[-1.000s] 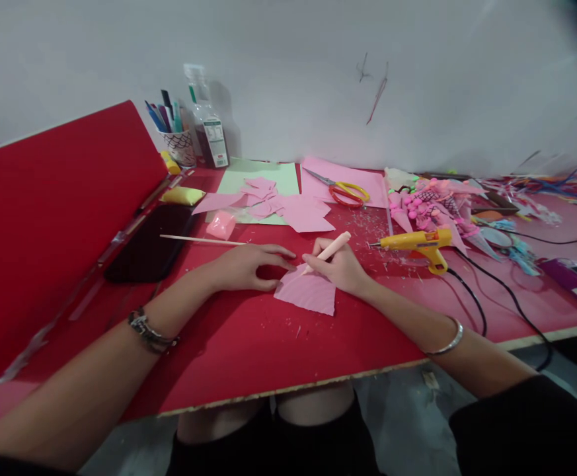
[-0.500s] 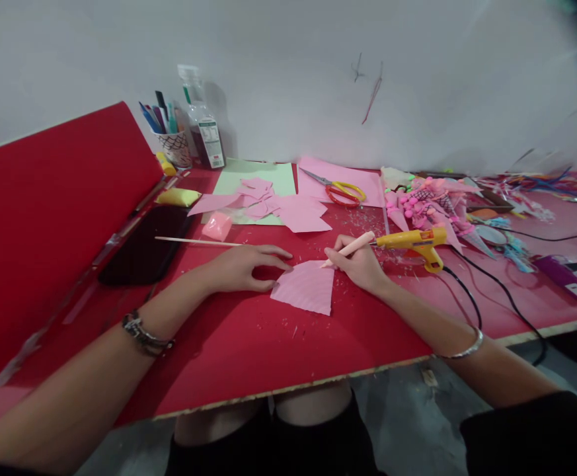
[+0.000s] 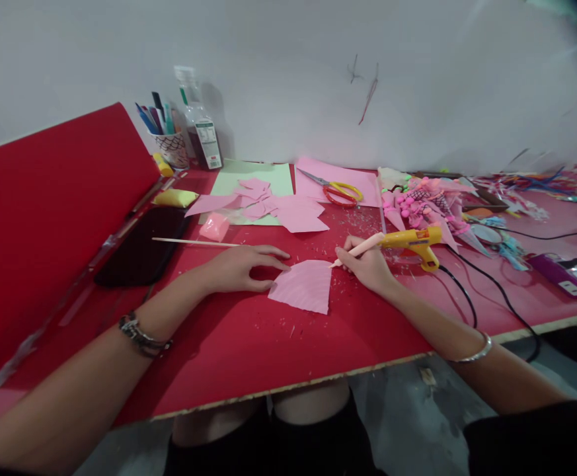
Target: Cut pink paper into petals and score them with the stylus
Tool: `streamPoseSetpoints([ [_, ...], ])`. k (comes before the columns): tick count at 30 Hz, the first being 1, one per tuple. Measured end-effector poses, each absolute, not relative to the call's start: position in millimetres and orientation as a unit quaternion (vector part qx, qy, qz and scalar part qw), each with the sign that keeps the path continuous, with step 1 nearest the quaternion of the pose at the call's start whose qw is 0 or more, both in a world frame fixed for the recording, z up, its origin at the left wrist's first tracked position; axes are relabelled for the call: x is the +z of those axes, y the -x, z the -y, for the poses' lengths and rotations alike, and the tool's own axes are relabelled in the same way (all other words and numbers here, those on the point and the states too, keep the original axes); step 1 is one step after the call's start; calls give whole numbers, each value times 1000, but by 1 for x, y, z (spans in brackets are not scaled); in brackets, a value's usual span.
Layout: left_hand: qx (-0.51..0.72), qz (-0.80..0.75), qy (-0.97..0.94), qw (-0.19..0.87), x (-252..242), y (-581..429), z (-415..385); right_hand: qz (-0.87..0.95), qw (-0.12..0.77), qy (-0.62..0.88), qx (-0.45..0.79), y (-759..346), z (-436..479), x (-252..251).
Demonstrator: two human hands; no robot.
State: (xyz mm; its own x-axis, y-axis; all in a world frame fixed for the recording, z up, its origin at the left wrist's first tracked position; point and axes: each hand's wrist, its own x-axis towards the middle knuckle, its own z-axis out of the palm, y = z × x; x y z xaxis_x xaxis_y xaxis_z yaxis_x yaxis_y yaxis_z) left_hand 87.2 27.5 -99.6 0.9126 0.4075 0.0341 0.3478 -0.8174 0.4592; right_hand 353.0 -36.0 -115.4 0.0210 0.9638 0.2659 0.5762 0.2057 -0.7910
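A fan-shaped piece of pink paper, marked with curved lines, lies flat on the red table. My left hand rests at its left edge with the fingers spread, fingertips touching the paper. In my right hand is a pale pink pen, gripped like a writing tool. Its tip is at the paper's upper right corner. Just beyond the right hand sits a yellow hot glue gun with a black cord.
Scissors lie on a pink sheet at the back. Pink paper scraps cover a green sheet. A phone and a thin stick are at left, a bottle behind. Pink cone-shaped crafts pile up at right.
My right hand has moved slightly right with the pen, whose tip shifted from on the paper to its right edge. The left hand stays in place on the paper.
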Motion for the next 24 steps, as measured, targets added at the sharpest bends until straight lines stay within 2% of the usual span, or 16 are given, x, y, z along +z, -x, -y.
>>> streamPoseSetpoints([
  [15,96,-183,-946,249,-100,-87,-26,601,462,569,318,-343,42,-106],
  [24,143,-173,-941,254,-105,-88,-26,689,402,466,383,-276,27,-103],
])
